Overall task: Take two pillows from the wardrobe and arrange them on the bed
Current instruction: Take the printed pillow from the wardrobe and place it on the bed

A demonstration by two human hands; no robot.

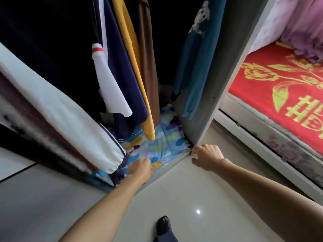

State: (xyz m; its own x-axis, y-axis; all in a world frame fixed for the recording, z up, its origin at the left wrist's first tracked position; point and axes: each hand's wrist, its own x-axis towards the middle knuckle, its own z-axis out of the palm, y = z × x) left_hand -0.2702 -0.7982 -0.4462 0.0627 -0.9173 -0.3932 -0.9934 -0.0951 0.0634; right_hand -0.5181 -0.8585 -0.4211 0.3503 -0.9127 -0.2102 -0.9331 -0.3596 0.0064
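While the open wardrobe [225,70] fills most of the view, its rail is packed with hanging clothes [122,67], dark, white, mustard and brown, with a teal top on the right. To the right stands the bed [279,95], covered in a red spread with gold flowers and well apart from the hands. Down on the wardrobe floor lies the pillow [162,142], pale blue with bright blotches, half under the hems. The left hand [139,167] lies on its near edge, fingers pressed into the fabric; grip closure, cannot tell. The right hand [207,155] curls at the pillow's right corner by the wardrobe's side panel; grip unclear too.
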